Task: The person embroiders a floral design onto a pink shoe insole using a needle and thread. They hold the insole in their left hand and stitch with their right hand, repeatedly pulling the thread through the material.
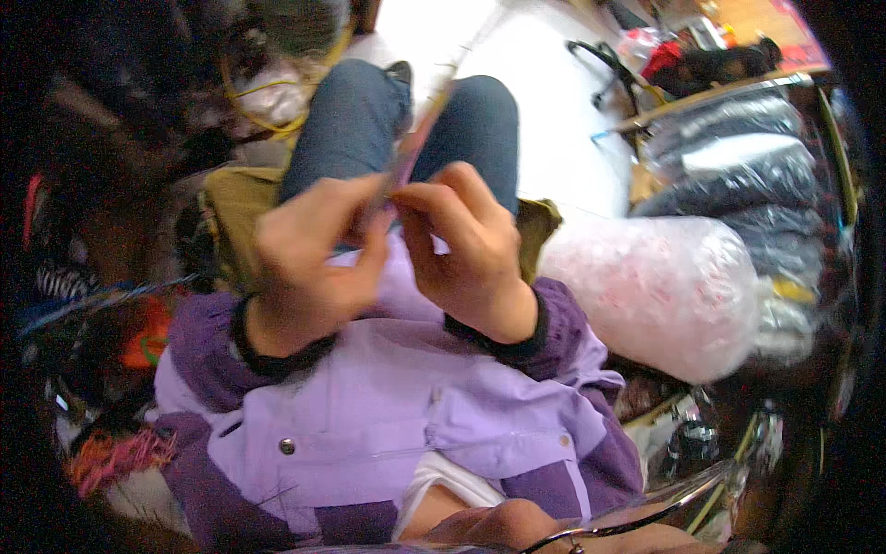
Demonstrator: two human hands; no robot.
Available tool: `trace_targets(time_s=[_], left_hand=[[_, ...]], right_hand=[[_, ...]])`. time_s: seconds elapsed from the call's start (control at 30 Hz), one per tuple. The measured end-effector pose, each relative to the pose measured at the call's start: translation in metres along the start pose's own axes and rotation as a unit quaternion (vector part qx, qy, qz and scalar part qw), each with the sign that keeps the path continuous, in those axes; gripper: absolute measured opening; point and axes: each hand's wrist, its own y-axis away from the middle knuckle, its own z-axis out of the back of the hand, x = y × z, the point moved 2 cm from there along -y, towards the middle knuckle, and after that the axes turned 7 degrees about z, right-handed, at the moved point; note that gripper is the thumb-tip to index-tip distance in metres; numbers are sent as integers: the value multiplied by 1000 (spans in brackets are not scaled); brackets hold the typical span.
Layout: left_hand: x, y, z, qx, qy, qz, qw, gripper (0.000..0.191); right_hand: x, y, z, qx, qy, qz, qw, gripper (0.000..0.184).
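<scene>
My left hand (322, 253) and my right hand (465, 242) meet in front of my lap, both blurred by motion. Between their fingertips they pinch a long narrow strip (423, 128), pinkish-purple near the hands and paler farther out. It runs up and away between my knees; its material is too blurred to tell, and its near end is hidden behind the fingers. The thumb of the left hand lies below the strip, and the right thumb and forefinger close on its edge. Beneath both hands is the light purple front of my jacket (374, 388).
On the right lies a big translucent plastic bag (651, 294) with whitish-pink contents. Behind it is a stack of dark, plastic-wrapped goods (734, 183). A white surface (571, 118) spreads beyond my knees. At the upper left there is a yellow cord (277, 129); orange material (144, 332) lies lower down.
</scene>
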Motion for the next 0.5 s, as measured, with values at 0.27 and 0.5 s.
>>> trace_targets(time_s=[0.27, 0.5], left_hand=[[-1, 0, -4, -11, 67, 18, 998, 16], [11, -3, 6, 69, 216, 84, 970, 12]], right_hand=[[-5, 4, 7, -19, -2, 9, 1000, 16], [-30, 15, 17, -89, -397, -287, 867, 14]])
